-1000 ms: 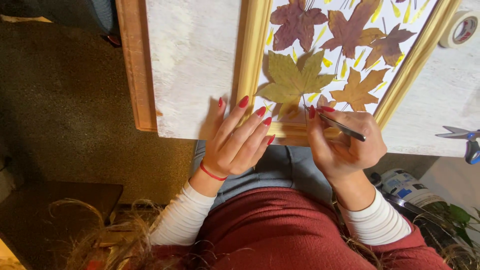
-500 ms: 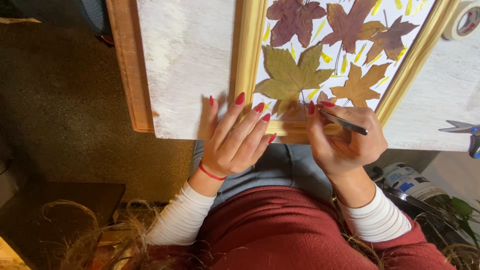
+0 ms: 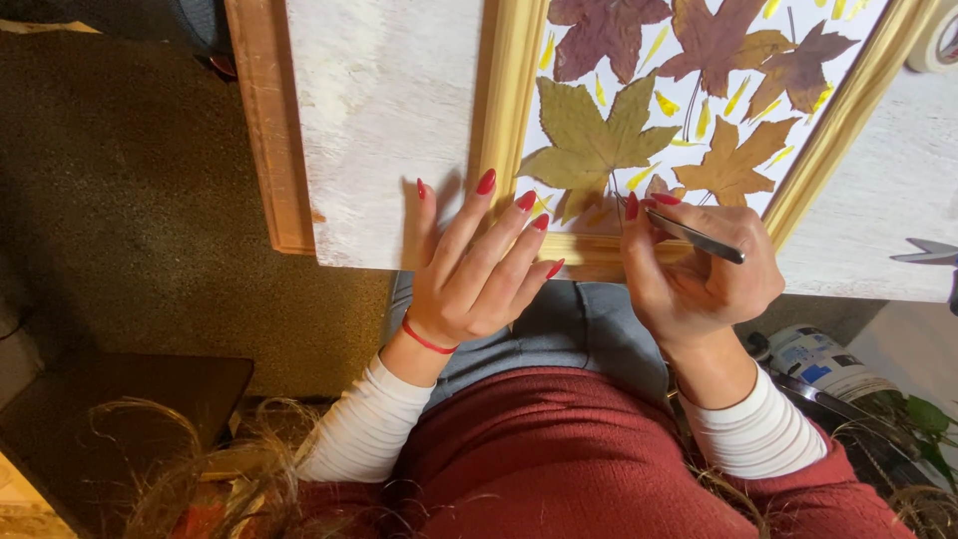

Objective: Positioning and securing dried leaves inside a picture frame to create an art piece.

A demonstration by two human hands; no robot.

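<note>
My left hand (image 3: 479, 269) lies flat with fingers spread, its fingertips resting on the near rail of a light wooden picture frame (image 3: 511, 90) and on the whitewashed table (image 3: 389, 120). My right hand (image 3: 704, 274) grips thin metal tweezers (image 3: 699, 238), their tip at the lower edge of the white sheet inside the frame. Pressed leaves lie on that sheet: an olive-green maple leaf (image 3: 591, 140) just above my fingers, an orange one (image 3: 733, 165) to its right, and dark red ones (image 3: 604, 35) farther up, with small yellow petals scattered between.
Scissors (image 3: 933, 255) lie at the table's right edge and a tape roll (image 3: 938, 40) sits at the top right. A wooden board edge (image 3: 264, 130) borders the table on the left. Below are brown carpet (image 3: 130, 200), a paint tub (image 3: 823, 359) and a green plant (image 3: 928, 419).
Both hands stay on the near frame rail; the view has shifted slightly, and the right hand with the tweezers has barely moved.
</note>
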